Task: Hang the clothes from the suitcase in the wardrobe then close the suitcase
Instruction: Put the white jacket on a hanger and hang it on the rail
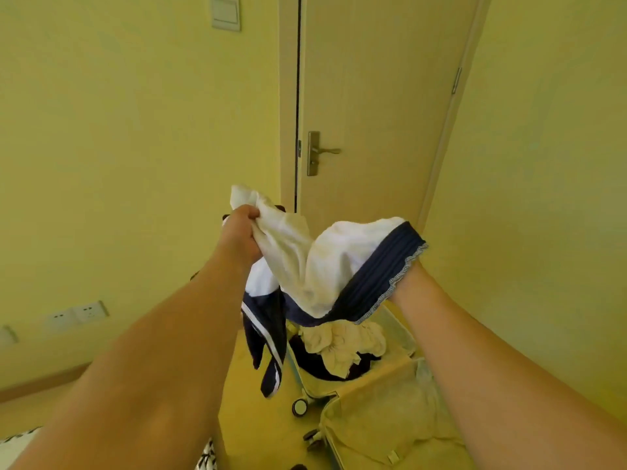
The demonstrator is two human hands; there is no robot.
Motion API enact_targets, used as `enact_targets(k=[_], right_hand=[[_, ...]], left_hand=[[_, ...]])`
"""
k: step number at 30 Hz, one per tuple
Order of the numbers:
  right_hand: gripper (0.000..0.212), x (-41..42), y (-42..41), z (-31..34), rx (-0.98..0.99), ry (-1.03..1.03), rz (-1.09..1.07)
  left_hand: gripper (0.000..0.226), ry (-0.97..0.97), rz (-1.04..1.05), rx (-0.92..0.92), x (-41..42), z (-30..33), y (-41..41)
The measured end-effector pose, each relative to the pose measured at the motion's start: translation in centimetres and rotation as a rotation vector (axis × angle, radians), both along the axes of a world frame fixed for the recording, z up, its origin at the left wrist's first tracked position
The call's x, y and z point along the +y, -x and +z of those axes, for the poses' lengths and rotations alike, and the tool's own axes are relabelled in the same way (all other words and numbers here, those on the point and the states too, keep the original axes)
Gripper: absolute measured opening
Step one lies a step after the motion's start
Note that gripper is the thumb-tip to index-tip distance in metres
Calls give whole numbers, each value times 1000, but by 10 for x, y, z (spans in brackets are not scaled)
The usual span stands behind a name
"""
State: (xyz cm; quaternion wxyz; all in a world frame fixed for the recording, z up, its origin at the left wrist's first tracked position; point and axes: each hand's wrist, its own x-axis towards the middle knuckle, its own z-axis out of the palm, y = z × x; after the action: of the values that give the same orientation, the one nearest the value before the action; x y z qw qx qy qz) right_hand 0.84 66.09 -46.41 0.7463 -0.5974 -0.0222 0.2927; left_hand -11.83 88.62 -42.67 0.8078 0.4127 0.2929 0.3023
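Observation:
I hold up a white garment with navy trim (315, 262) in front of me, above the suitcase. My left hand (242, 232) grips its white upper part in a closed fist. My right hand is hidden under the navy frilled hem; only the wrist (412, 283) shows. A navy strip with a white stripe (268, 351) dangles from the garment. Below, the pale yellow suitcase (397, 325) lies open on the floor, with a cream garment (342, 344) and dark clothes inside its far half. The near half (383, 412) shows a zipped lining. No wardrobe is in view.
A closed door (373, 113) with a metal handle (322, 151) stands straight ahead. Yellow walls close in on both sides. Wall sockets (79, 313) sit low on the left wall. A black-and-white patterned fabric (207, 459) shows at the bottom edge.

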Motion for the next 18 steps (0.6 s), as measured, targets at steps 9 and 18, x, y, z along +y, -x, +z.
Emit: enact_targets(k=[9,18], right_hand=[[31,77,138,17,-298,514,788],[66,172,269,-43,-606,730,1110]], left_hand=[[21,-298,208,4,-11,80,178],[7,-119,419,21,-10,-7,331]])
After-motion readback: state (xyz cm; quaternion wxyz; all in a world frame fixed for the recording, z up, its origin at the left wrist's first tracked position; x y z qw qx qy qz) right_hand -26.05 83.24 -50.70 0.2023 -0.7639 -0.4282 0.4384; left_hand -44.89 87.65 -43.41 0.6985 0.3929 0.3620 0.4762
